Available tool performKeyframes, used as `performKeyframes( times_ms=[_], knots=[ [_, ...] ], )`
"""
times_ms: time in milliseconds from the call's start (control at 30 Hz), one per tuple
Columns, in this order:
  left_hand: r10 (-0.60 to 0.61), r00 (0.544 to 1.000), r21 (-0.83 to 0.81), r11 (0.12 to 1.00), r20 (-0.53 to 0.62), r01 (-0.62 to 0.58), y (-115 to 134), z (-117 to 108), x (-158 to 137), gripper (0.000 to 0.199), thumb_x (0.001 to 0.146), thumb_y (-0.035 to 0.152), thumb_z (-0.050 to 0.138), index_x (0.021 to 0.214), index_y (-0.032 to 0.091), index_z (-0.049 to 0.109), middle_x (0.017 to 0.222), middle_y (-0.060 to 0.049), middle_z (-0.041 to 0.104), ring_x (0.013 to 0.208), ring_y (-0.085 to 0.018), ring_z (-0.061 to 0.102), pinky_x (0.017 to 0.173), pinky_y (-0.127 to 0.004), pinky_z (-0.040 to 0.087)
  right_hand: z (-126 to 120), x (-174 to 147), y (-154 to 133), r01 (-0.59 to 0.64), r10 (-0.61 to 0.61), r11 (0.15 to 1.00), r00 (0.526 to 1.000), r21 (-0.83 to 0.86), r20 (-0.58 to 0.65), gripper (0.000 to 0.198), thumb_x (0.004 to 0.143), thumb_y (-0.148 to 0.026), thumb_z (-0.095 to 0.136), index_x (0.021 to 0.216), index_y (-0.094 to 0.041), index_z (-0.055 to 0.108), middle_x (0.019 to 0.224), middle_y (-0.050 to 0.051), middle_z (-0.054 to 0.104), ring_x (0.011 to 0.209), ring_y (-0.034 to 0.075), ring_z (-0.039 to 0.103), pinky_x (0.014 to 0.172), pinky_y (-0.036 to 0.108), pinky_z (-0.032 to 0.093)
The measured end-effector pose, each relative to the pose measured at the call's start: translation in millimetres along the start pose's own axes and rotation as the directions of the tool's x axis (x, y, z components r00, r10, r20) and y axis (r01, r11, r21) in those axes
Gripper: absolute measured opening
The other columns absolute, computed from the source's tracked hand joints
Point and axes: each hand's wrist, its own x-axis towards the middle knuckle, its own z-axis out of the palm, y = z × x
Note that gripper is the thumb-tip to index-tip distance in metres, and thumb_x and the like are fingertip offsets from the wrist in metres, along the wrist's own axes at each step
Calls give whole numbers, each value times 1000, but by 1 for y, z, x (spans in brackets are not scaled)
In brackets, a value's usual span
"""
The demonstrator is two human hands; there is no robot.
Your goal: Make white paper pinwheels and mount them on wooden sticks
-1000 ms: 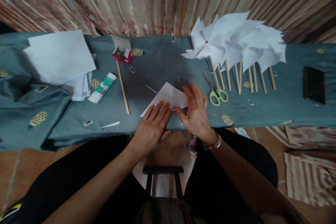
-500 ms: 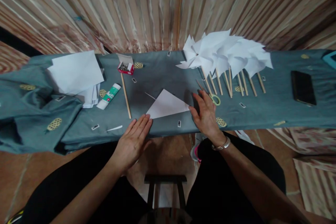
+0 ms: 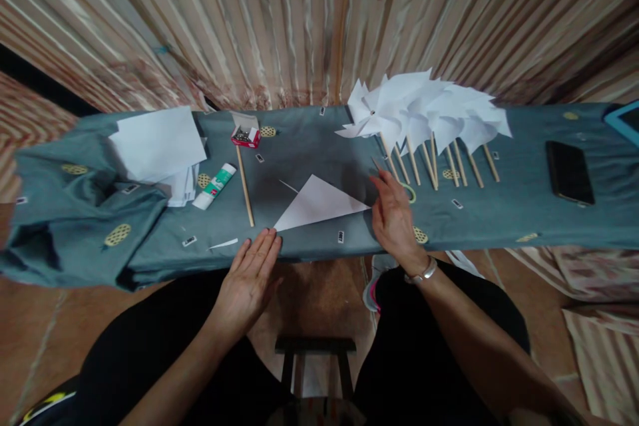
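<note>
White paper folded into a triangle (image 3: 316, 205) lies flat on the teal cloth (image 3: 309, 140), near its front edge. The left hand (image 3: 249, 279) rests open and flat, fingers together, fingertips just short of the triangle's lower left corner, holding nothing. The right hand (image 3: 394, 216) lies over the green-handled scissors (image 3: 407, 192), just beside the triangle's right tip; its fingers are loosely spread, and whether they grip the scissors cannot be told. Behind the right hand, paper pinwheels (image 3: 424, 110) on wooden sticks lie in a row. A loose stick (image 3: 245, 186), a glue stick (image 3: 214, 186), a small red box (image 3: 245, 136) and a paper stack (image 3: 157, 146) lie to the left; a dark phone (image 3: 569, 172) lies far right.
</note>
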Motion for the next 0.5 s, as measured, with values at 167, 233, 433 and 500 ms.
performKeyframes(
  times_ms=[167,233,433,500],
  knots=[
    [-38,999,6,999,-20,38,5,3,1,75,96,21,49,158,9,9,152,-24,44,145,-33,37,114,-53,35,12,22,-15,-1,4,1000,993,-21,121,40,94,-35,51,122,-11,64,134,21,60,125,36,56,106,56,45],
    [-50,998,5,999,-28,50,7,4,1,74,96,20,49,158,9,9,151,-24,44,145,-33,37,113,-53,36,18,26,-18,-21,25,1000,979,-22,203,37,89,-38,61,113,-11,70,132,21,61,121,37,58,104,56,45],
    [-82,995,-41,996,-50,80,10,1,3,71,97,22,49,157,12,13,152,-25,43,145,-32,36,113,-54,36,16,28,-16,-195,161,969,963,152,215,13,79,-31,69,85,-21,74,123,11,69,115,31,63,101,49,47],
    [-103,993,-77,992,-58,98,10,-2,5,71,97,23,49,157,13,12,153,-25,42,145,-31,37,114,-53,36,13,26,-15,-224,185,951,964,214,190,11,80,-31,67,80,-22,73,118,9,71,111,28,66,99,46,49]
  ],
)
